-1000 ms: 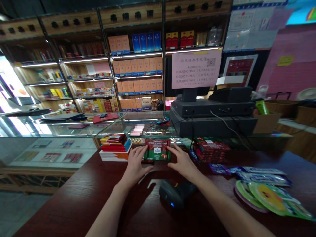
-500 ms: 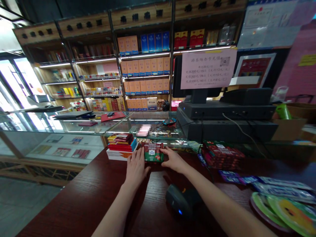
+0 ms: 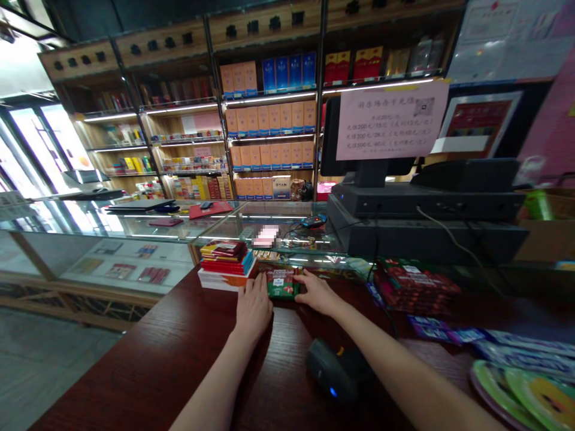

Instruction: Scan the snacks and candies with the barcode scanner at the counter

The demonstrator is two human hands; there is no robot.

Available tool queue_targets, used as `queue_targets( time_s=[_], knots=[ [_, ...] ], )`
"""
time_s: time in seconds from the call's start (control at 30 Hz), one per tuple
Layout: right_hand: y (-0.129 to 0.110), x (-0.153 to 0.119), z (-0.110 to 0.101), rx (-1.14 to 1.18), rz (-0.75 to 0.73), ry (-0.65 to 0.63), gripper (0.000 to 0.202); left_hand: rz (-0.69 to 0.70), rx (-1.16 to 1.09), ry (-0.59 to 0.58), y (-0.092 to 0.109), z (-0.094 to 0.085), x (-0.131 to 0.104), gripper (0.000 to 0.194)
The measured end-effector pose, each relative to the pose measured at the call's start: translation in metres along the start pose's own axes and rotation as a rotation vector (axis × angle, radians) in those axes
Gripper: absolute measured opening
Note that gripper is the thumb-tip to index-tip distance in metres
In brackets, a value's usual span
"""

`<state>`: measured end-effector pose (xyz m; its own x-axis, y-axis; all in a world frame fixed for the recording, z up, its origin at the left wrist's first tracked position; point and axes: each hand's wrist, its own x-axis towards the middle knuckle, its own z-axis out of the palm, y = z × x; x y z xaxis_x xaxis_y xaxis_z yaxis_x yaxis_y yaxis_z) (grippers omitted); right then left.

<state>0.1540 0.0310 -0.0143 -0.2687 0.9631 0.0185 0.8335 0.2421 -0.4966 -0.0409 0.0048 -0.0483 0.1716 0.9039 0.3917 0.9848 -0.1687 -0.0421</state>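
Note:
A red-and-green packet of almond dark chocolate (image 3: 283, 284) is held between my two hands at the counter's far edge. My left hand (image 3: 254, 304) presses its left side, fingers together and pointing away from me. On the other side, the fingers of my right hand (image 3: 316, 293) grip the packet's right edge. Just left of my left hand is a stack of red, yellow and blue packets on white boxes (image 3: 224, 278). Nearer to me, a dark handheld barcode scanner (image 3: 330, 370) with a blue light lies between my forearms.
More red-and-green packets (image 3: 415, 286) are piled to the right, behind purple and blue packets (image 3: 449, 331) and round green packages (image 3: 534, 392). A dark cash-register terminal (image 3: 422, 200) stands behind. Beyond the dark wooden counter (image 3: 179, 341) is a glass display case (image 3: 135, 257).
The chocolate packet looks lower and flatter between my hands. Both hands still hold its sides. The whole view has shifted slightly, moving most things to the right in the picture.

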Motion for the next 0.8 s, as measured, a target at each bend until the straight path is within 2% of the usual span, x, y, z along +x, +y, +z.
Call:
queue_targets(
  time_s=[0.23,0.4,0.53,0.8],
  knots=[
    [0.008,0.007,0.007,-0.035,-0.026,0.001,0.065,-0.032,-0.053,0.019,-0.007,-0.009,0.000,0.064],
    [0.004,0.008,0.005,-0.078,-0.051,0.030,0.059,-0.077,-0.086,0.022,-0.017,-0.013,0.004,0.069],
    [-0.001,0.008,0.003,-0.118,-0.081,0.070,0.059,-0.086,-0.082,0.011,-0.019,-0.015,0.006,0.065],
    [-0.001,0.010,0.011,-0.147,-0.082,0.060,0.056,-0.104,-0.062,0.005,-0.020,-0.015,0.004,0.058]
  ],
)
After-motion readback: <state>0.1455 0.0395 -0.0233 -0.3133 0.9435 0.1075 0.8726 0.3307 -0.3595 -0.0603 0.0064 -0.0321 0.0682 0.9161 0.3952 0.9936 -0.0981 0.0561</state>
